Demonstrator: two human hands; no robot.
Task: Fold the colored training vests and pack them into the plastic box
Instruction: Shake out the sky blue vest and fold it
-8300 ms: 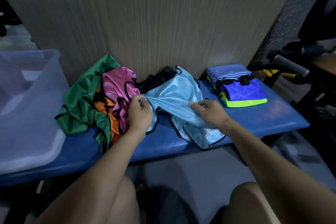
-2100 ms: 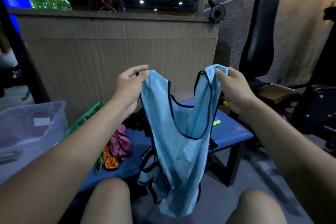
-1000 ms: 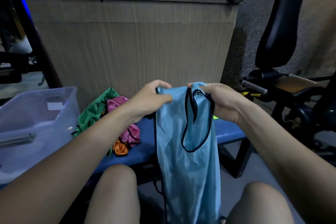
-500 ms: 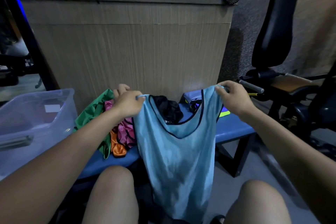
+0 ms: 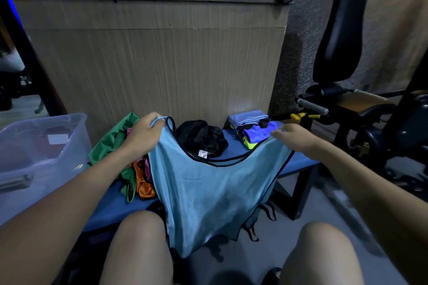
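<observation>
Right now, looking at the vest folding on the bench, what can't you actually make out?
All from the head view:
- Plastic box: cut off by the left edge, and its cloudy walls hide any contents.
- Unfolded pile: left hand and light blue vest cover much of it, so no vest count.
- Label on the black vest: too small to read.
- Right hand: its grip on the strap is blurred.

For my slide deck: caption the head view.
Both hands, left hand and right hand, hold a light blue vest spread over the blue bench.
</observation>
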